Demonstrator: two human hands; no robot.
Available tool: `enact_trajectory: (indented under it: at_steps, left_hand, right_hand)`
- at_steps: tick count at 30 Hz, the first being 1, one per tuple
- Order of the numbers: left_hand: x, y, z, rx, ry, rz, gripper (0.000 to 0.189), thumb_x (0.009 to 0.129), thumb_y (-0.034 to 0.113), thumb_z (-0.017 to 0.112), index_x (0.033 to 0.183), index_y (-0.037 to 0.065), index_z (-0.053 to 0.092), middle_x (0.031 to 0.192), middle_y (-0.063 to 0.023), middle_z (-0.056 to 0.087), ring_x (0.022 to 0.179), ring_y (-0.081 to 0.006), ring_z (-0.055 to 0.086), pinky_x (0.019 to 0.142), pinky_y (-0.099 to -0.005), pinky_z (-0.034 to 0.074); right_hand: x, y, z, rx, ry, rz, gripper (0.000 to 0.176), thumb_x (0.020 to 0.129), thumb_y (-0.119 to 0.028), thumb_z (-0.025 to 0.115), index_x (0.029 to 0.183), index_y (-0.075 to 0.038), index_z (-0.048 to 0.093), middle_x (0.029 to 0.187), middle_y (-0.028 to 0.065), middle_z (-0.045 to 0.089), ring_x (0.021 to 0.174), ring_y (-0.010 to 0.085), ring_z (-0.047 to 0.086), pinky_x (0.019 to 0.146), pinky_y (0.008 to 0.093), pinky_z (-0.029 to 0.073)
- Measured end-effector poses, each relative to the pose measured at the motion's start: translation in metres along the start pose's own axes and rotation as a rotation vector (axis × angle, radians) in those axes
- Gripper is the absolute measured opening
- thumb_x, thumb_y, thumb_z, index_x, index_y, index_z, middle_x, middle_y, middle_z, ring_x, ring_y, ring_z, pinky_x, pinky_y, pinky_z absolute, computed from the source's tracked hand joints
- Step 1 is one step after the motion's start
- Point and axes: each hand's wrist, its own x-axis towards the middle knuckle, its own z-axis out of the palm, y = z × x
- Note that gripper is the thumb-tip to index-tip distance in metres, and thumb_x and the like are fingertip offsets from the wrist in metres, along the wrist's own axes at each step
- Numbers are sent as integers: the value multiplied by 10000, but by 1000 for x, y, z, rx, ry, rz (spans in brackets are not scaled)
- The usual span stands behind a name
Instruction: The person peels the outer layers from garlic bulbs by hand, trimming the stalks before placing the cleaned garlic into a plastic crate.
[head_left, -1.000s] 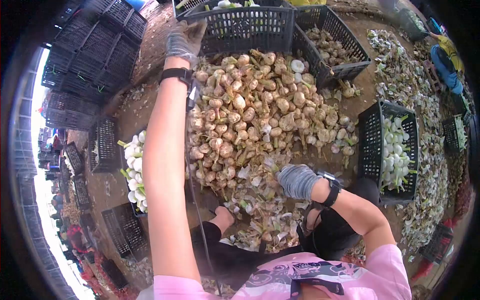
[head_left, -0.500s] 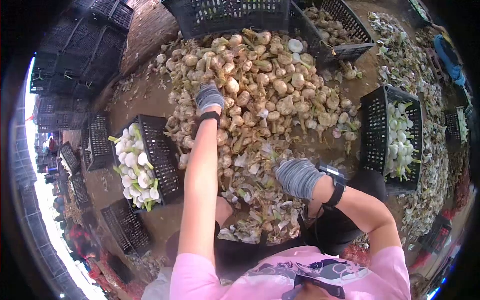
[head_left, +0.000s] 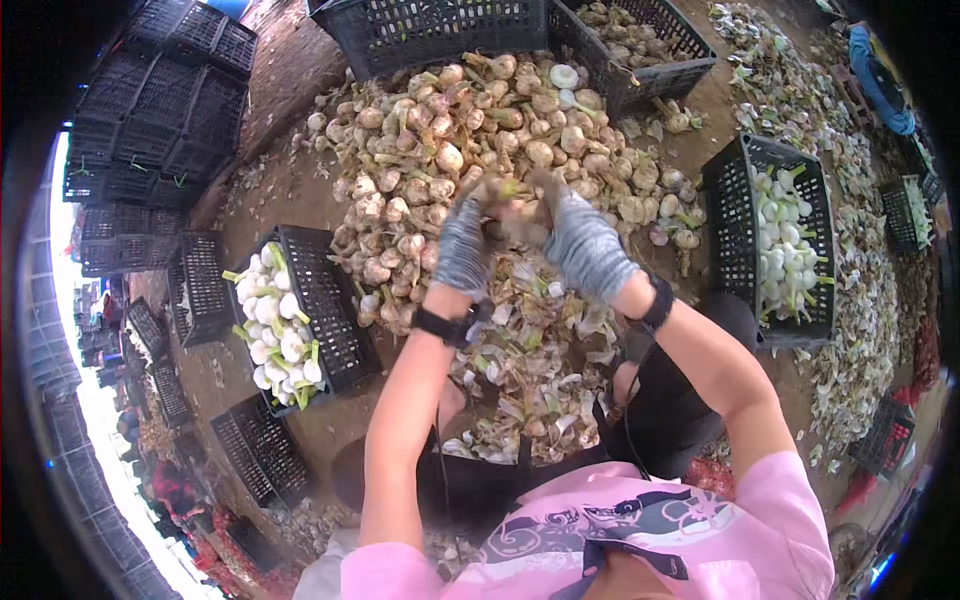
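Head view: both hands (head_left: 588,245) grip what seems a blurred garlic bulb (head_left: 518,212), crates (head_left: 322,310) flanking the heap (head_left: 480,140).

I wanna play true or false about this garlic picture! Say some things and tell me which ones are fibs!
1. White bulbs sit in the crate to the person's right. True.
2. The big brownish pile is inside a crate. False: the pile lies on the ground.
3. The left grip and the right grip both wear greyish gloves. True.
4. The two are stretched far apart. False: they are close together over the pile.
5. The person's shirt is green. False: the shirt is mostly pink.
6. A dark band is around the right wrist. True.
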Motion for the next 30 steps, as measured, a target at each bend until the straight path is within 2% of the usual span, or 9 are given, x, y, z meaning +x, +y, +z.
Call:
enact_trajectory:
  at_steps: [3,7,9,10,13,18,20,27,30]
  left_hand:
    - [-43,-3,35,-212,-94,-22,289,861,300,521,1063,94,536,849,-10,584,679,-85,548,503,-195,447]
    - [-97,18,60,133,-229,185,406,847,133,550,1228,61,426,951,-21,567,723,-92,557,592,-204,483]
    - [-107,14,53,477,-137,479,499,773,69,625,1229,44,425,1153,-55,499,1024,-150,490,847,-257,427]
    - [-111,16,51,497,-80,382,604,722,-8,649,1262,30,382,1223,-76,448,1096,-152,442,926,-279,374]
    - [-119,19,45,751,-70,596,602,715,-9,654,1255,27,389,1211,-80,459,1105,-162,435,951,-289,350]
    - [-121,19,38,768,-70,610,597,706,16,676,1237,23,403,1199,-82,463,1078,-170,457,943,-296,363]
    - [-118,14,32,677,-138,617,539,764,37,638,1243,27,390,1133,-86,504,974,-149,516,861,-288,436]
    - [-114,11,19,233,-186,455,538,807,203,608,1259,20,380,1123,-80,514,978,-156,528,814,-294,465]
    - [-121,18,22,204,-103,374,455,880,286,486,1240,22,396,1098,-77,523,931,-145,546,771,-275,487]
  right_hand:
    - [7,-1,-6,74,36,62,523,736,-349,639,1043,45,483,814,229,585,787,369,565,680,397,459]
    - [1,-2,-12,621,30,79,376,784,-270,636,977,39,548,836,138,608,750,205,572,708,296,452]
    - [-5,-10,-18,747,-20,116,314,811,-232,610,981,28,558,891,89,600,781,125,538,704,266,447]
    - [-8,-11,-19,744,-52,136,314,809,-226,612,990,26,560,919,89,595,796,123,534,715,268,447]
    - [-15,-23,-23,927,-147,270,321,819,-211,600,1026,29,552,929,82,590,809,123,522,747,273,445]
    - [-13,0,-19,688,-269,100,337,822,-253,601,1012,19,541,848,30,601,716,90,585,606,227,491]
    - [-13,-5,-22,748,-268,158,326,825,-241,598,1008,23,542,832,30,602,704,92,585,602,230,490]
    - [-17,-22,-29,694,-330,138,255,807,-178,616,964,16,570,847,35,595,764,83,542,651,243,473]
    - [-22,-27,-23,694,-369,79,272,801,-148,625,1013,5,549,909,49,582,786,99,558,655,252,490]
